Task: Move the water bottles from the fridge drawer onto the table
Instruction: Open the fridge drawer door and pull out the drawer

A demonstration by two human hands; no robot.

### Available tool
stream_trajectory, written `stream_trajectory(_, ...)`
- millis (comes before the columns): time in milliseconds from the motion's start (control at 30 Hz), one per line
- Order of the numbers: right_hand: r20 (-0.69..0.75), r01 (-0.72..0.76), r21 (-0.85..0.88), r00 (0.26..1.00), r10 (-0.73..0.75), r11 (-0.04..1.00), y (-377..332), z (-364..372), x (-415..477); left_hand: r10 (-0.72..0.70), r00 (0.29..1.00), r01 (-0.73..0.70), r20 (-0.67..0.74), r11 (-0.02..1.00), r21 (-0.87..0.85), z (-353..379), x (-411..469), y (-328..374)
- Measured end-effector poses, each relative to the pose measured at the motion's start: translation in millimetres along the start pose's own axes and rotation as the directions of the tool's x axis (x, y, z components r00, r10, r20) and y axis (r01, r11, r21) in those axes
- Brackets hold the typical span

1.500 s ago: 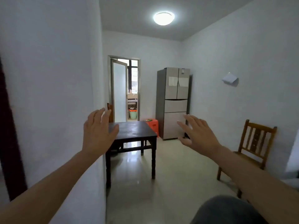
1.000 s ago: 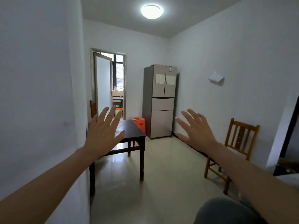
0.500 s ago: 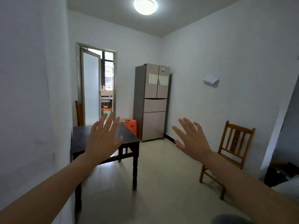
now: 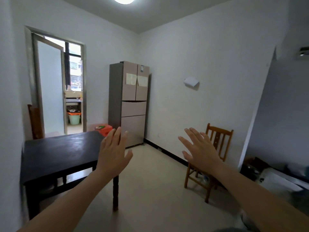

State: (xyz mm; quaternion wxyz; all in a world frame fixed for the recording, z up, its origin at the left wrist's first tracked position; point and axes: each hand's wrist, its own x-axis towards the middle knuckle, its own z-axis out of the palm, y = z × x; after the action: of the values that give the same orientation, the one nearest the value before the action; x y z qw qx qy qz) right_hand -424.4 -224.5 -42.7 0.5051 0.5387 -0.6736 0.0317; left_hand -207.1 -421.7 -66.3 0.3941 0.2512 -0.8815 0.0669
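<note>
step: approach, pre-grasp | left hand [image 4: 113, 153] and right hand [image 4: 200, 149] both spread, empty, well short of fridge [image 4: 132, 81] | bottles unseen, drawer [image 4: 133, 108] closed | bench [image 4: 58, 153] left of fridge | next: reach fridge, pull drawer

Two hands: left hand [image 4: 113, 154], right hand [image 4: 200, 151]. One fridge [image 4: 132, 106]. One table [image 4: 55, 153]. One chair [image 4: 220, 131], perhaps second chair [image 4: 34, 121] behind table.

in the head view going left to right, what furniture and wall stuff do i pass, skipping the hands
dark table → fridge → white wall box → wooden chair
</note>
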Motion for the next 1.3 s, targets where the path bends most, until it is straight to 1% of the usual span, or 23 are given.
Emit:
stream_trajectory(100, -0.006, 0.003, -0.045, 1.000, -0.003, 0.999, 25, 29, 0, -0.008, 1.000, 0.008, 0.009, 0.999, -0.045, 38, 30, 6)
stream_trajectory(233, 0.003, 0.029, -0.022, 1.000, -0.029, 0.999, 55, 71, 5, 0.005, 0.999, -0.002, 0.045, 0.999, -0.048, 77, 65, 9)
stream_trajectory(400, -0.032, 0.004, 0.072, 0.999, -0.002, 0.997, 75, 131, 24, 0.008, 1.000, -0.006, 0.015, 0.995, -0.101, 112, 100, -4)
stream_trajectory(467, -0.036, -0.017, 0.123, 0.999, 0.021, 0.992, 77, 158, 28, 0.007, 1.000, -0.004, 0.027, 0.995, -0.103, 130, 104, -11)
stream_trajectory(533, -0.008, -0.025, 0.162, 1.000, 0.027, 0.987, 76, 183, 29, 0.012, 0.999, -0.007, 0.053, 0.996, -0.086, 149, 107, -20)
stream_trajectory(667, 0.032, -0.041, 0.178, 0.999, 0.036, 0.983, 77, 234, 35, -0.014, 0.990, 0.015, 0.144, 1.000, -0.005, 191, 124, -41)
stream_trajectory(800, 0.092, -0.032, 0.146, 0.996, 0.018, 0.989, 81, 286, 47, -0.035, 0.981, 0.025, 0.192, 0.998, 0.054, 233, 147, -66)
stream_trajectory(867, 0.129, -0.031, 0.126, 0.991, 0.015, 0.991, 86, 309, 56, -0.045, 0.983, 0.041, 0.179, 0.999, 0.027, 252, 161, -74)
stream_trajectory(933, 0.148, -0.018, 0.109, 0.989, 0.002, 0.994, 94, 325, 67, -0.069, 0.985, 0.076, 0.159, 0.996, -0.039, 266, 180, -75)
stream_trajectory(1033, 0.130, 0.000, 0.075, 0.991, -0.010, 0.997, 111, 351, 80, -0.058, 0.990, 0.072, 0.131, 0.991, -0.111, 298, 218, -70)
stream_trajectory(1133, 0.150, -0.062, 0.065, 0.987, 0.052, 0.996, 131, 370, 79, -0.065, 0.987, 0.090, 0.149, 0.981, -0.170, 330, 250, -58)
stream_trajectory(1233, 0.231, -0.108, 0.049, 0.968, 0.094, 0.993, 149, 393, 59, -0.043, 0.986, 0.076, 0.164, 0.977, -0.199, 369, 263, -41)
stream_trajectory(1300, 0.235, -0.125, 0.040, 0.966, 0.112, 0.991, 165, 407, 45, -0.028, 0.983, 0.068, 0.179, 0.974, -0.218, 392, 271, -28)
